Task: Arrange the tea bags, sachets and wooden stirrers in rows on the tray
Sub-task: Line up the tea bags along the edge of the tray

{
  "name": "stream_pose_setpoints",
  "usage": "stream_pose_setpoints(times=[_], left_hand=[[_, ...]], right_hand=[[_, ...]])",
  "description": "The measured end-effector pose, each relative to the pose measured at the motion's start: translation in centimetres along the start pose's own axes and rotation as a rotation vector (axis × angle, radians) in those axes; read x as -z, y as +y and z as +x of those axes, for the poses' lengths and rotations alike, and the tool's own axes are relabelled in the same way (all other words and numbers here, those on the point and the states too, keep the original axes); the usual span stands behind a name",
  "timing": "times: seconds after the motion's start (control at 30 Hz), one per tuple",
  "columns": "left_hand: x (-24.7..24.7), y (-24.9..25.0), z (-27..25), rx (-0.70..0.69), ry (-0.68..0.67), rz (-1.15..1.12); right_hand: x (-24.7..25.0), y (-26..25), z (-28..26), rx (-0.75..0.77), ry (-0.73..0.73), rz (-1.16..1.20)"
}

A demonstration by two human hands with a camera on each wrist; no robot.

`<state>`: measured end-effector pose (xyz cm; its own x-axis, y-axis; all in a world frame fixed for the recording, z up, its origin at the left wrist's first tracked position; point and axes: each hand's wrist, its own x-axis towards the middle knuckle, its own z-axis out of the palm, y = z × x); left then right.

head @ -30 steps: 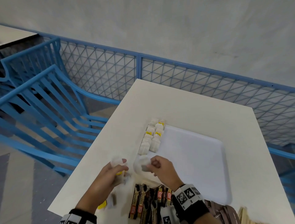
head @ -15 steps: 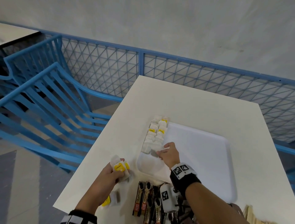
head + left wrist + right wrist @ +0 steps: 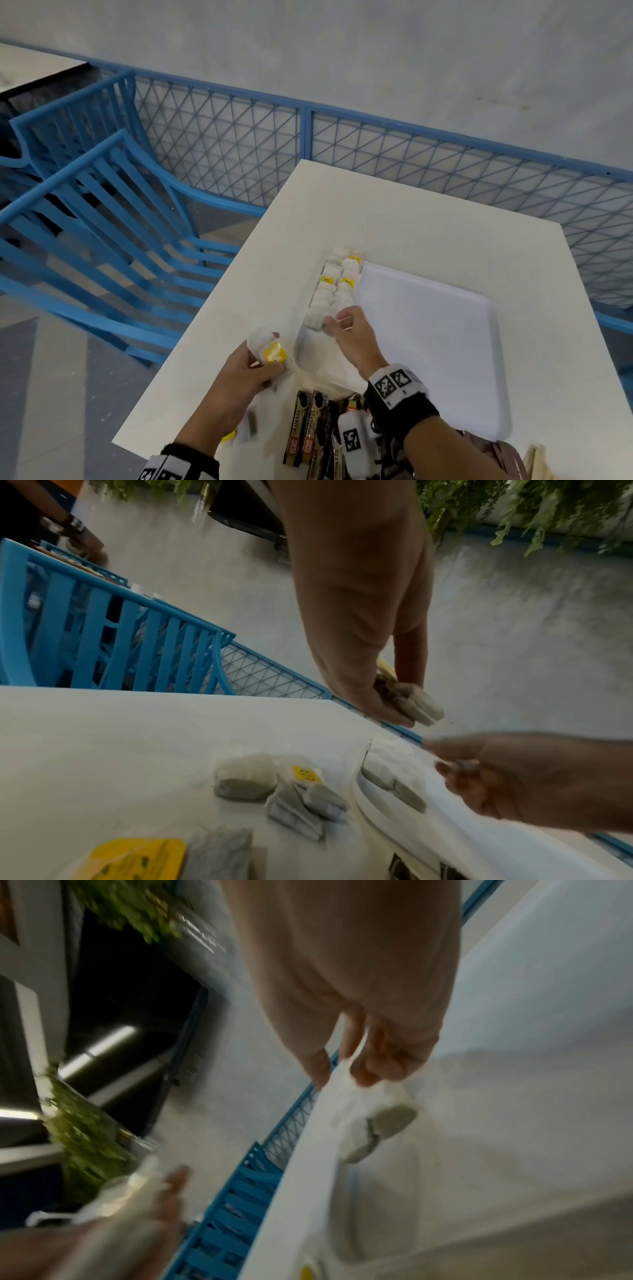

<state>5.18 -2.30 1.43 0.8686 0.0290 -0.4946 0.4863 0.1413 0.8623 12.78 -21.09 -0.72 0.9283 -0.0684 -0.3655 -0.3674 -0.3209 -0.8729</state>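
Observation:
Tea bags (image 3: 337, 284) lie in two rows along the left edge of the white tray (image 3: 445, 342). My right hand (image 3: 334, 322) is at the near end of those rows. In the right wrist view its thumb and fingers (image 3: 339, 1074) pinch the top of a tea bag (image 3: 390, 1118) that lies on the tray. Just left of the tray, above the table, my left hand (image 3: 275, 356) grips a small bundle of tea bags (image 3: 260, 339) with a yellow tag. The left wrist view shows the bundle (image 3: 418, 707) in that hand (image 3: 404, 702).
Loose tea bags (image 3: 246, 777) lie on the white table (image 3: 411, 222) beside the tray. Dark coffee sachets (image 3: 305, 425) are heaped at the near edge, with wooden stirrers (image 3: 537, 459) at the near right. Blue chairs (image 3: 102, 205) and a blue mesh fence (image 3: 376, 137) border the table.
My right hand has moved away from the left hand and forward onto the tray, to the near end of the tea bag rows. The left hand keeps its bundle and has risen slightly.

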Motion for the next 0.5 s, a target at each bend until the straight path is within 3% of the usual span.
stream_pose_setpoints(times=[0.1, 0.2, 0.5], left_hand=[[-0.6, 0.3, 0.2, -0.027, -0.009, 0.005], [-1.2, 0.3, 0.5, -0.05, 0.001, 0.003], [-2.6, 0.3, 1.4, -0.012, 0.041, -0.071]], right_hand=[[-0.4, -1.3, -2.6, 0.013, -0.347, 0.079], [-0.8, -1.4, -4.2, 0.006, -0.52, 0.123], [-0.6, 0.1, -4.6, -0.037, -0.39, 0.31]])
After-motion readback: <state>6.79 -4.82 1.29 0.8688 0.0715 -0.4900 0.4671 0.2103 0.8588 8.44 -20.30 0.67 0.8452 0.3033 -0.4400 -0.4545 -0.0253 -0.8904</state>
